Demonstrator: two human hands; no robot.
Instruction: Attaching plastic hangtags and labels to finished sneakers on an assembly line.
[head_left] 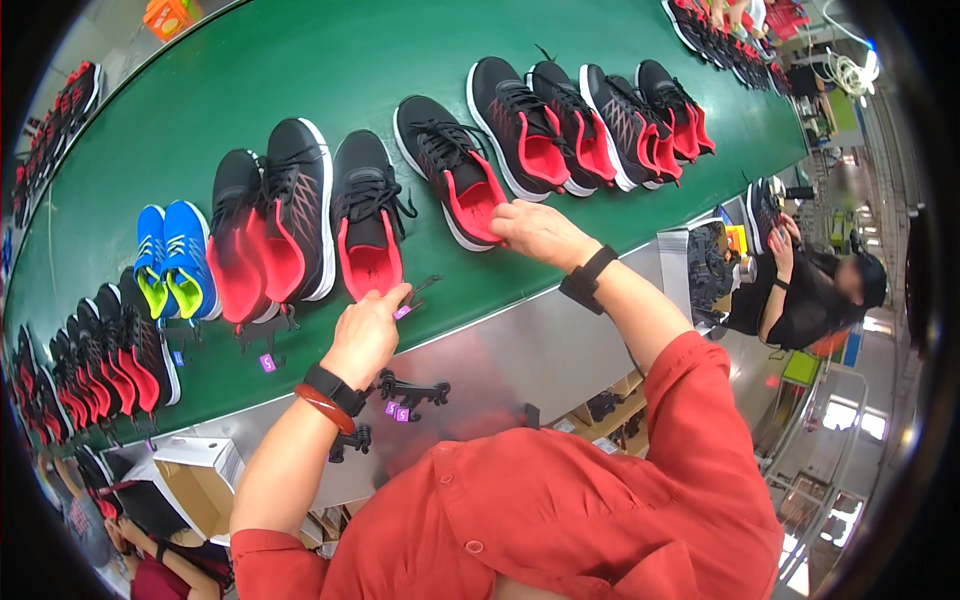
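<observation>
My left hand (366, 332) is closed at the heel of a black sneaker (368, 185) with a red lining. A black plastic shoe hanger (428, 286) with a purple tag (402, 312) pokes out from under its fingers; exactly where it meets the shoe is hidden. My right hand (545, 236) pinches the heel collar of another black sneaker (440, 145), its toe pointing away and tilted left. A gap of green surface parts the two shoes. Left of them lies a black pair (300, 205) with a hanger and purple tag at the heels.
Blue sneakers (183, 250) and a row of black pairs (110, 350) stand leftward on the green table (330, 60). More black sneakers (510, 120) stand to the right. Loose hangers (415, 388) lie by the near edge. A co-worker (800, 275) handles a shoe at right.
</observation>
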